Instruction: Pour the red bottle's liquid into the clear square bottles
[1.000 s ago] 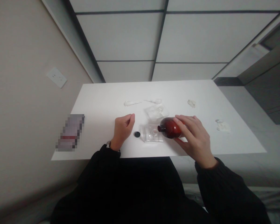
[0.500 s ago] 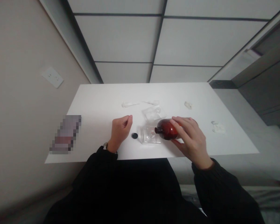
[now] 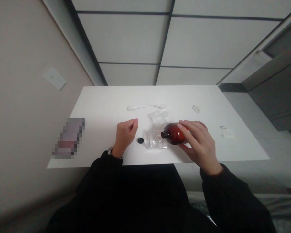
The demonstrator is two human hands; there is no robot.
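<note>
So, the reddish-brown bottle [image 3: 176, 133] was uncapped and tipped on its side, dark neck pointing left over the clear container [image 3: 157, 145]. I couldn't tell if the mouth touched it or if anything was coming out, and no colour showed inside. A small black disc [image 3: 140, 140], probably the cap, lay flat just left of the container, so opening looked done, while setting the bottle down and closing it looked left

The right hand [image 3: 200, 142] had the bottle by its body, fingers close together over the top, thumb underneath. The left hand [image 3: 126, 133] was curled up near the disc, thumb pressed on the bent forefinger; couldn't tell if anything tiny was pinched there

Material-wise, the bottle was rounded and glossy, the container boxy and see-through with a ring shape. Beyond it was another clear plastic piece [image 3: 157, 119], plus thin whitish strips [image 3: 135, 107] and crumpled scraps [image 3: 196, 109] on the smooth white table [image 3: 104, 97]
</note>
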